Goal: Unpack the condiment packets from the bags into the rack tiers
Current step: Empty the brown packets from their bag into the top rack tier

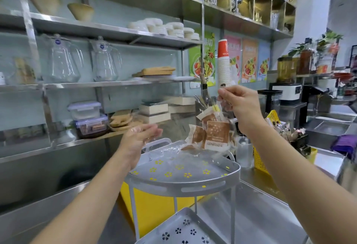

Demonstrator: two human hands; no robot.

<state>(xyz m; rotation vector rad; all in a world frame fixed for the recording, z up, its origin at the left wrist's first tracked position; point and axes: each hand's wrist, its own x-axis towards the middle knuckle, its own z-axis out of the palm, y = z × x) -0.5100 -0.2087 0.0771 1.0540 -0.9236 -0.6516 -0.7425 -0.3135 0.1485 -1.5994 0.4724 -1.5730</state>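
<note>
A grey tiered rack (202,182) with flower-shaped holes stands on the steel counter in front of me. My right hand (239,106) pinches the top of a clear plastic bag (222,106) held above the top tier. Several brown and white condiment packets (218,133) hang or tumble from the bag, just over the tier. My left hand (139,139) is at the tier's left rim, fingers loosely apart, touching crumpled clear plastic film (170,150) that lies on the tier. The lower tier (173,228) is near the bottom edge.
A yellow basket (260,158) with straws and sachets stands right of the rack, beside a clear cup (244,151). Steel wall shelves hold glass jugs (63,60), food boxes (87,118) and bowls. A stack of paper cups (224,64) hangs behind. A sink (328,125) lies to the right.
</note>
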